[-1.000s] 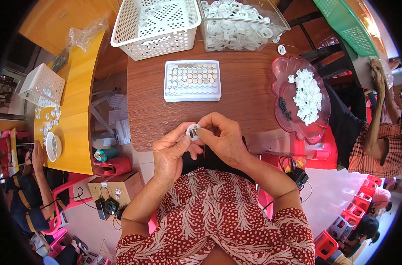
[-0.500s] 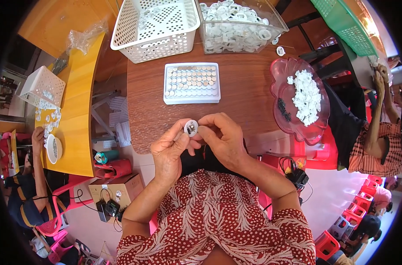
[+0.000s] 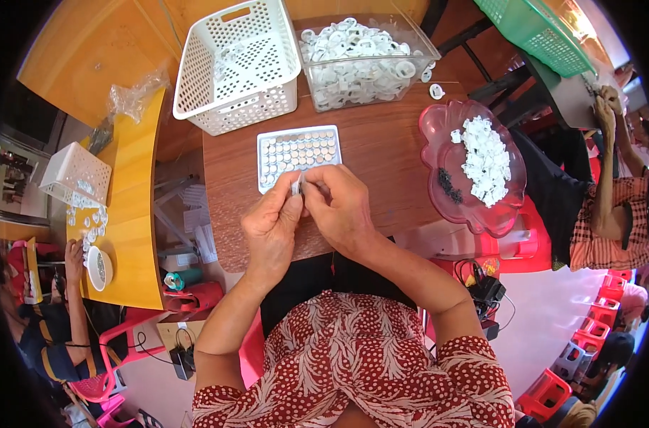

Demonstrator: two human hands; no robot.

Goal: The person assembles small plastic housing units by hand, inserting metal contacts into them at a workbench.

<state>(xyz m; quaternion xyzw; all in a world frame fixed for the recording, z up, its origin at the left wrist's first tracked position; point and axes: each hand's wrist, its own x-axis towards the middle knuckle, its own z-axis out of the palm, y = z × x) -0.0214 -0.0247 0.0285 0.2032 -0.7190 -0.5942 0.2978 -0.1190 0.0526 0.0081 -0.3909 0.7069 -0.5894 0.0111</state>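
Just in front of the battery tray, both my hands meet over a small round white plastic part [image 3: 296,187], now seen nearly edge-on. My left hand [image 3: 269,227] pinches it between thumb and fingers. My right hand [image 3: 342,210] is closed against its other side, with thumb and forefinger pressed together at the part; the fingertips partly hide it. Directly beyond my fingers lies a white tray [image 3: 261,182] with rows of silver button batteries [image 3: 306,148]. My hands cover its near edge.
Behind the tray stand a white perforated basket [image 3: 256,102] and a clear bin [image 3: 353,100] heaped with white round parts. At right, a red scalloped dish [image 3: 438,135] holds small white pieces [image 3: 487,164] and black bits [image 3: 449,185]. Other people work at tables on both sides.
My hands have moved toward the tray, now overlapping its near edge in view. The round part has turned from face-up to nearly edge-on. The whole view has shifted slightly.
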